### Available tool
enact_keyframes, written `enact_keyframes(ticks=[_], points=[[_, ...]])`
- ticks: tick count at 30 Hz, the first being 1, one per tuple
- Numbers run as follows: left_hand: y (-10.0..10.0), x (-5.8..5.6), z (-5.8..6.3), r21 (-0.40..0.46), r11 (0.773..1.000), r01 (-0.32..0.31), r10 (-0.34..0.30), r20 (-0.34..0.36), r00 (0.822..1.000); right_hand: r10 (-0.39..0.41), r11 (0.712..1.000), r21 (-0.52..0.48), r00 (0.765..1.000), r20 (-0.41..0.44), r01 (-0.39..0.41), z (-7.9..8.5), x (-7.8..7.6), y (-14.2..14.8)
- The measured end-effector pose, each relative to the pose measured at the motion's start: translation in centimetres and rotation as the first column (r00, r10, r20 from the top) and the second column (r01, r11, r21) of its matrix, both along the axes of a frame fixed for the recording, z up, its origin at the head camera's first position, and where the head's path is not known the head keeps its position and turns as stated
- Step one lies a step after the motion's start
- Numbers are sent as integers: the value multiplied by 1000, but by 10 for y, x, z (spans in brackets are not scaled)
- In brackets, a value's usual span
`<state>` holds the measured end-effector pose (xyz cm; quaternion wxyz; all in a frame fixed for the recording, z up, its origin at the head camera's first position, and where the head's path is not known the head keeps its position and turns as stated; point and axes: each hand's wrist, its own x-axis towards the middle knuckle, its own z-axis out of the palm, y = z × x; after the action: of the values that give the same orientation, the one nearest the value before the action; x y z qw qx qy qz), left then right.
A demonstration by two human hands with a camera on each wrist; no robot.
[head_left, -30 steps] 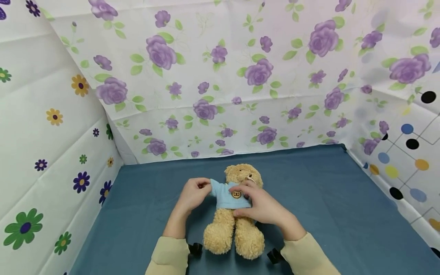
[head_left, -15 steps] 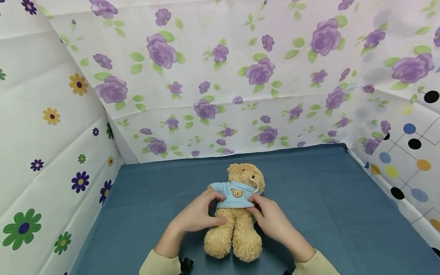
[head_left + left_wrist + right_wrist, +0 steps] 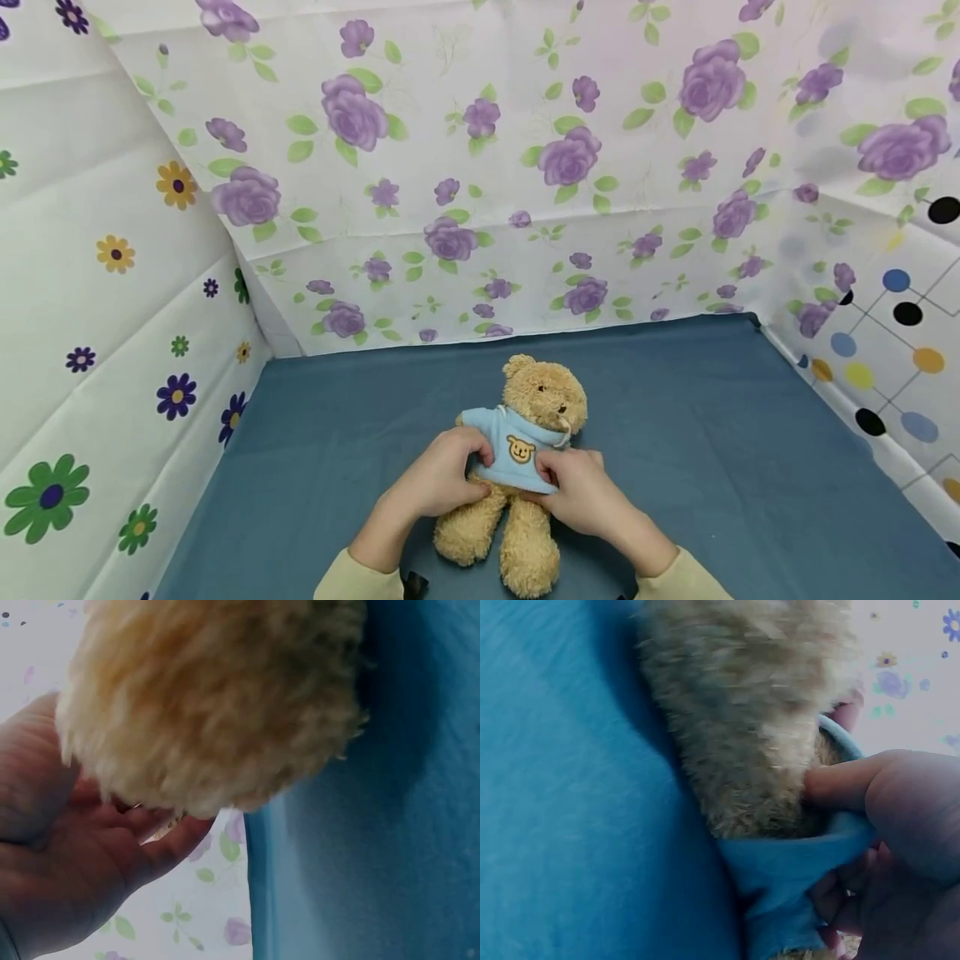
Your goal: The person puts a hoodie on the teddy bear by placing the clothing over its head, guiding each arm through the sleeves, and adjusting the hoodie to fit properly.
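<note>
A tan plush teddy bear lies face up and slightly tilted, dressed in a light blue shirt with a bear-face patch. My left hand grips the bear at its waist on the left side, thumb by the hem and fingers curled at the shirt's side. At the opposite side my right hand pinches the shirt's lower edge. The right wrist view shows that hand's thumb inside the hem, against the fur, with fingers outside. A fluffy leg hides part of the left hand in the left wrist view.
Dark blue cloth covers the table under the bear. A white rose-print curtain stands along the back, with a flower-print sheet at left and a dotted sheet at right.
My left hand has left the sleeve and moved down to the waist. My right hand has shifted from the belly to the hem's right side. The bear has tilted, its feet sliding down and left.
</note>
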<state>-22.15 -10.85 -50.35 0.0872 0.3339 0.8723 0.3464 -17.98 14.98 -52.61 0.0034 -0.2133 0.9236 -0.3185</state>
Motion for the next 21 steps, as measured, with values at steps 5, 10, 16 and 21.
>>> enact_keyframes(ticks=[5, 10, 16, 21], points=[[2, 1, 1, -35, 999, 25, -26, -35, 999, 63, 998, 11, 997, -40, -62, -1, 4, -3], [1, 1, -3, -47, 998, 43, -44, -11, 999, 69, 996, 58, 993, -98, -64, -2, 4, -6], [3, -3, -12, 91, 993, -71, 75, -44, 996, -146, 984, 89, 986, -74, 153, 4, -5, -10], [4, -3, -16, 133, 971, -198, 198, 8, 980, -267, 959, 91, 963, -49, 270, 9, -11, -16]])
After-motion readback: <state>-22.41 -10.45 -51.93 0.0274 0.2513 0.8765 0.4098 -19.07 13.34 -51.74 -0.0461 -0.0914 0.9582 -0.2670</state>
